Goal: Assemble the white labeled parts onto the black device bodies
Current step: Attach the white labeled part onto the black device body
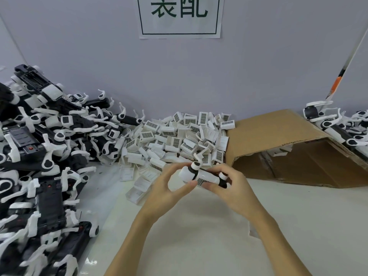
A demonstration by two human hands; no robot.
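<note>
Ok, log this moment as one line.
left hand: grips device body | right hand: grips same | labeled part: being fitted | above table

Single head-worn view, looking forward and down, close over white table (199, 226), wall (258, 66) behind

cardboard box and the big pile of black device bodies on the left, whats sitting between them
In the head view, a heap of white labeled parts fills the stretch between the cardboard box and the pile of black device bodies, against the wall.

Glossy white plastic labeled parts (179, 136), matt black plastic device bodies (49, 196), rough brown cardboard box (278, 132)
</note>
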